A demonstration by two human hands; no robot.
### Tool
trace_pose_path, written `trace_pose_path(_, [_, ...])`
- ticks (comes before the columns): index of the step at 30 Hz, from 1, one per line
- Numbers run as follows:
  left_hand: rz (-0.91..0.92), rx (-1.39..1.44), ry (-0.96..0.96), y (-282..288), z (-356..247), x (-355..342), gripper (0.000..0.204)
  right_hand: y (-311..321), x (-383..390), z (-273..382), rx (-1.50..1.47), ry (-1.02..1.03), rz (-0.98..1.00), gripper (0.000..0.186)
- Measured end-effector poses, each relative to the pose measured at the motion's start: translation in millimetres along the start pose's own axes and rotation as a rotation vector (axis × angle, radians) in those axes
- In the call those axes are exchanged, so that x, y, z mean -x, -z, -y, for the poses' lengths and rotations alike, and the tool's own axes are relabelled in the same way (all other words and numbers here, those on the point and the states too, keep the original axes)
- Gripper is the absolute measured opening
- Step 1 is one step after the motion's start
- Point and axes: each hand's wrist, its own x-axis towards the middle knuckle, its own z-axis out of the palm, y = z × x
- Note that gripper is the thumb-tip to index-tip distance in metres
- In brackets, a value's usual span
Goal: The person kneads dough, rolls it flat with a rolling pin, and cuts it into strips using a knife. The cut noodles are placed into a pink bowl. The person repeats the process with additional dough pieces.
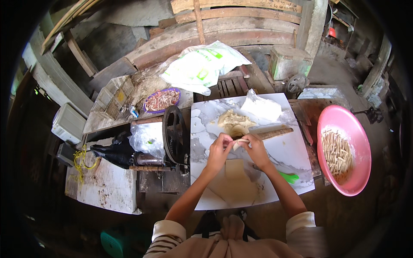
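Note:
My left hand (220,148) and my right hand (254,148) meet over a marble-patterned board (202,129), their fingers closed on a pale strip of dough (238,142) held between them. Just beyond them lie a lumpy mass of dough (232,120) and a long wooden stick (277,132). A flat, tan rectangular sheet (234,180) lies on the board below my hands, and a green object (288,178) rests near my right forearm. A white plastic bag of powder (262,106) sits at the board's back.
A pink basin (361,150) of pale sticks stands right. Left are a machine with a large wheel (168,135), a purple-rimmed bowl (160,101), crates (111,96) and a white container (66,123). A large white sack (198,69) lies behind the board; a metal tin (288,62) stands back right.

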Motion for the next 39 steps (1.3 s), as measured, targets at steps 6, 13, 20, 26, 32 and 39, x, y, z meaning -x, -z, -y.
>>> trace_pose_path(6, [-0.019, -0.257, -0.185, -14.9, 54.3, -54.4, 0.030, -29.7, -39.1, -27.2, 0.524, -0.184, -0.302, 0.035])
trace_pose_path(13, [0.074, -0.147, -0.211, -12.0, 67.8, -58.7, 0.026, -12.9, -15.4, -30.2, 0.629, -0.133, -0.437, 0.040])
trace_pose_path(20, [0.383, -0.115, -0.417, 25.9, 42.2, 3.8, 0.044, 30.9, 96.9, 22.5, 0.804, -0.257, -0.077, 0.042])
trace_pose_path(26, [0.609, -0.377, -0.392, 22.1, 31.8, 38.7, 0.089, 23.7, 125.5, 15.1, 0.886, -0.291, -0.056, 0.038])
trace_pose_path(32, [0.638, -0.413, -0.415, 14.7, 33.4, 41.4, 0.094, 13.7, 118.3, 26.2, 0.875, -0.319, -0.025, 0.027])
trace_pose_path(39, [0.584, -0.291, -0.395, 22.5, 44.4, 37.5, 0.076, -22.5, 104.8, 64.7, 0.775, -0.482, 0.013, 0.055])
